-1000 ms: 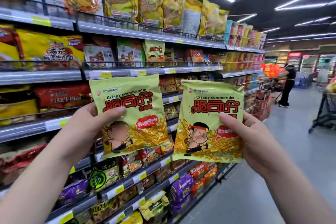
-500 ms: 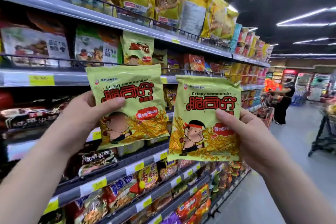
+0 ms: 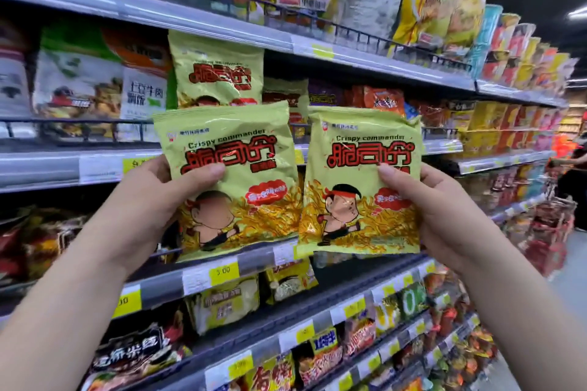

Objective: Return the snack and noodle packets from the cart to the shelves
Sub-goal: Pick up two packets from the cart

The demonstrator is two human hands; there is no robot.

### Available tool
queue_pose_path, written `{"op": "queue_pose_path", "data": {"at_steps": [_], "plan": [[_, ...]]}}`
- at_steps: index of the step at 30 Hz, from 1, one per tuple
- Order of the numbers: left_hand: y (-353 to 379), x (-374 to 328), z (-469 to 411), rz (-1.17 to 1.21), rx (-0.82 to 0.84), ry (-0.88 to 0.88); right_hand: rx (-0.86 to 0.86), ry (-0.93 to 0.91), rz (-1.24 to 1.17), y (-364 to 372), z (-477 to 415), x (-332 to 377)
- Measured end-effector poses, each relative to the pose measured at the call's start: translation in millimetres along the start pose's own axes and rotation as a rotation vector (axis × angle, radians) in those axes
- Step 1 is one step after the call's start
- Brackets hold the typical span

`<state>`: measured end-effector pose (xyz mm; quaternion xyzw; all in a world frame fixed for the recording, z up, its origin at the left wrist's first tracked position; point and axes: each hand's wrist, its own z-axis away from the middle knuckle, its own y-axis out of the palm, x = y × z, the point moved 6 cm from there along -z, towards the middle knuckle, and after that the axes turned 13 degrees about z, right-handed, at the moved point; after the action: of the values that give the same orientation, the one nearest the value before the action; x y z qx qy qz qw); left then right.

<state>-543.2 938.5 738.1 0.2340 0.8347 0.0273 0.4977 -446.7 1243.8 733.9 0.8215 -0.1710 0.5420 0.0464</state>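
Two green snack packets, left packet (image 3: 235,181) gripped by left hand (image 3: 149,197), right packet (image 3: 362,181) by right hand (image 3: 435,209), face a matching shelved packet (image 3: 219,70) at eleven o'clock.

A matching packet (image 3: 219,73) fills its shelf slot behind a black rail (image 3: 95,130); dark gap right (partly filled); open aisle (image 3: 571,263) right.

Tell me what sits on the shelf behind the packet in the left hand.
Behind the left-hand packet, a matching green packet stands on the shelf. Only its upper half shows; its lower half is covered.
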Motion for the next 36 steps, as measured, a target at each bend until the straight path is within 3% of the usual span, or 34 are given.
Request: {"op": "queue_pose_path", "data": {"at_steps": [8,17,20,36], "plan": [[29,6,-46,-0.126,-0.171,0.133,0.208,-0.103,-0.069,-28,-119,-28],[80,11,-71,-0.224,-0.341,0.144,0.427,-0.101,-0.13,-41,-214,-35],[85,8,-73,-0.323,-0.369,0.124,0.429,-0.121,-0.123,-42,-230,-32],[86,-7,-63,-0.37,-0.382,0.128,0.38,-0.078,-0.017,-14,-278,-5]]}}
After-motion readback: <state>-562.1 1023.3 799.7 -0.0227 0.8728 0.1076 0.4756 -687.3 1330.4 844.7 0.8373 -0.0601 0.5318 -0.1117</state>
